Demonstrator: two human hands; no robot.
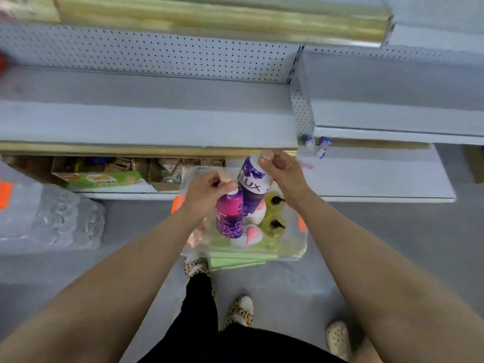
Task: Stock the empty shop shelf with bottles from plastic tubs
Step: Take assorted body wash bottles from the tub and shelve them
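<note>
A clear plastic tub (pixel 296 254) stands on the floor below the shelves and holds several bottles, among them yellow pump bottles (pixel 272 224) and white bottles with pink caps (pixel 250 235). My left hand (pixel 207 191) grips the top of a pink-and-purple bottle (pixel 230 217) held above the tub. My right hand (pixel 279 171) grips the top of a purple and white LUX bottle (pixel 252 186), slightly higher. Straight ahead runs the bare grey shelf (pixel 146 116), with nothing on it.
A second grey shelf (pixel 392 100) sits to the right, behind a perforated divider. A lower shelf holds cartons and a green box (pixel 104 179). Wrapped packs of water bottles (pixel 49 218) lie on the floor at left. My feet and another person's shoe (pixel 337 339) are below.
</note>
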